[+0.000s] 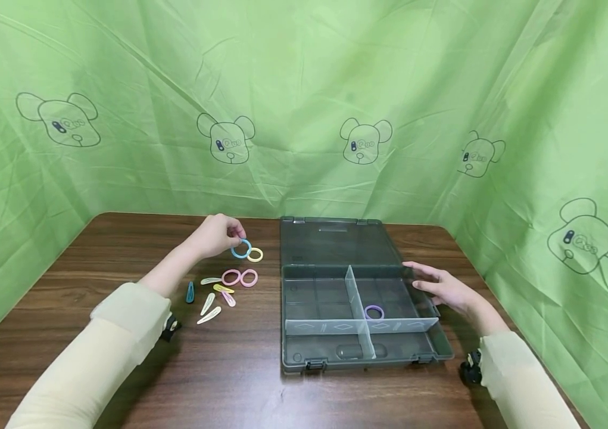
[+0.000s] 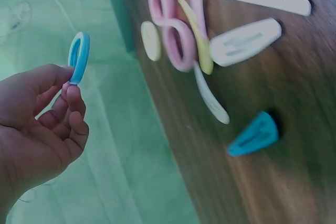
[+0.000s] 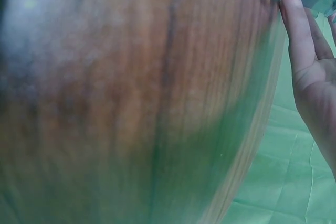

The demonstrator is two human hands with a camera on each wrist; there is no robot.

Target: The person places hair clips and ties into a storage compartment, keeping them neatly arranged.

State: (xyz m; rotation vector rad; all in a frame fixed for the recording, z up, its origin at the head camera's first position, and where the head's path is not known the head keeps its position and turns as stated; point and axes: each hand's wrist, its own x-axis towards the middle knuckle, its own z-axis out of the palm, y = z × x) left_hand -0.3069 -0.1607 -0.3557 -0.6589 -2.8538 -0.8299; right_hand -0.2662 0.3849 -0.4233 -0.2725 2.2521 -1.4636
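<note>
In the head view my left hand [image 1: 214, 236] is at the far left part of the table, pinching a blue hair tie [image 2: 85, 60] between thumb and fingertips. Just beside that ring lies a yellow hair tie [image 1: 262, 255]; nearer me are two pink hair ties [image 1: 256, 278]. A dark translucent divided box [image 1: 330, 365] stands with its lid [image 1: 336, 241] laid back. One purple hair tie [image 1: 382, 312] rests in its back right compartment. My right hand [image 1: 445, 291] touches the box's right side with fingers extended; the right wrist view shows only part of this contact.
Several snap hair clips lie loose left of the box: a teal one [image 1: 190, 292], a yellow one [image 1: 223, 289], a pink one [image 1: 229, 300] and white ones [image 1: 209, 314]. Pale dividers [image 1: 325, 326] split the box. A green curtain [image 1: 293, 179] hangs behind the wooden table [image 1: 228, 381].
</note>
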